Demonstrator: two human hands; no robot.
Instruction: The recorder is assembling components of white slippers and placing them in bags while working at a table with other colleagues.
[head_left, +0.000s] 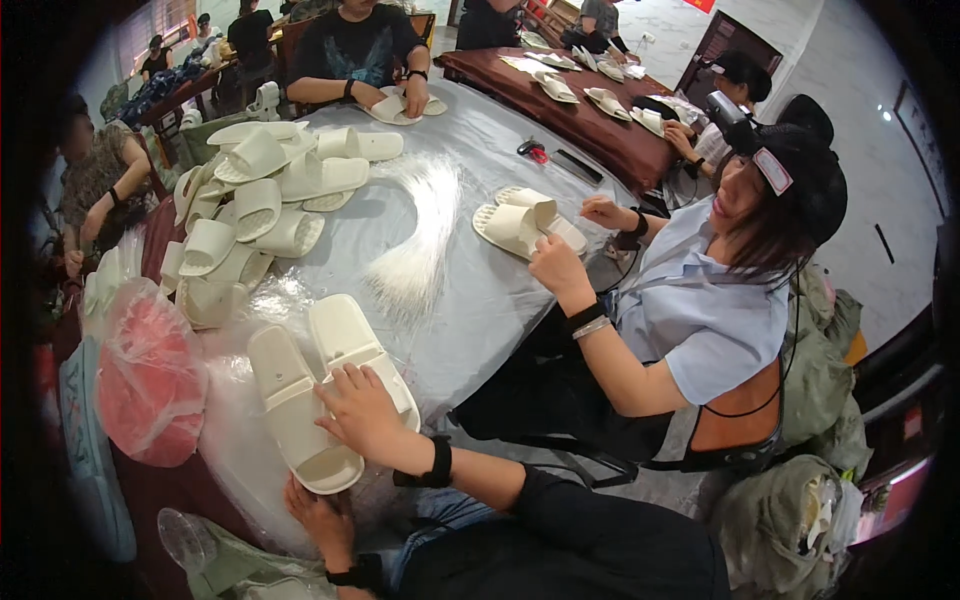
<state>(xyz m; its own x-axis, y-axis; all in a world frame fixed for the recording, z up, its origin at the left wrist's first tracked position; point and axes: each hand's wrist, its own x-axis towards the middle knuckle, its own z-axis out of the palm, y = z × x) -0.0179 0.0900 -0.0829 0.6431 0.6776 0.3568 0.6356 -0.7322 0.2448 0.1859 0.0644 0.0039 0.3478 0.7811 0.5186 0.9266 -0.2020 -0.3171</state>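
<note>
Two cream slide slippers lie side by side on clear plastic in front of me, the left slipper (287, 372) and the right slipper (350, 335). My right hand (365, 415) rests over them near the straps, its fingers spread and touching the slippers. At the near end of the left slipper, my left hand (322, 525) holds its edge from below. Part of its fingers is hidden by the slipper. Black bands circle both my wrists.
A heap of cream slippers (255, 205) covers the far left of the table (480, 330). Beyond my slippers lies a bundle of white strands (425, 235). A red bagged object (152, 375) stands left. A co-worker (690, 290) at right handles another slipper pair (515, 225).
</note>
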